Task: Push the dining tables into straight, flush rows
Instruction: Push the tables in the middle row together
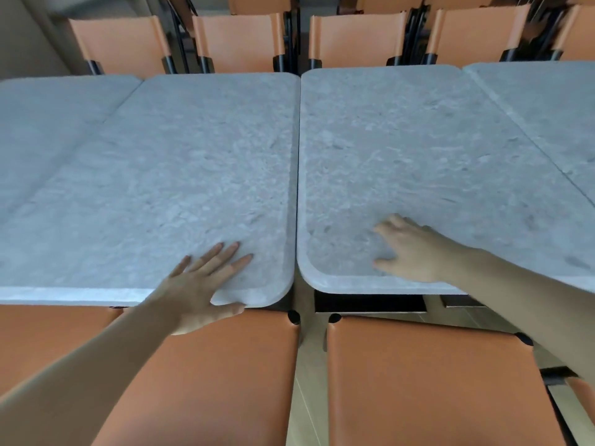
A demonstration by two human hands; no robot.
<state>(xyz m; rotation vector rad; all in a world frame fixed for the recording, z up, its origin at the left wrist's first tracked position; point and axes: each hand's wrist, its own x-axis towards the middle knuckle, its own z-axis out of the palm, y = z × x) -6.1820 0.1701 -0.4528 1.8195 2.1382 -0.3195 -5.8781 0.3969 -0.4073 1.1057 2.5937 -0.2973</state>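
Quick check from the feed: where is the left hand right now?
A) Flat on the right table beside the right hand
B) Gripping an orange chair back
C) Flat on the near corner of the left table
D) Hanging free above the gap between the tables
C: the left hand lies with fingers spread on the near right corner of the left table, thumb at its edge, while the right hand rests on the right table.

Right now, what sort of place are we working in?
Most likely a restaurant or canteen dining area: grey stone-look tables stand edge to edge in a row, and matching orange chairs line both long sides, with further chairs behind the far row.
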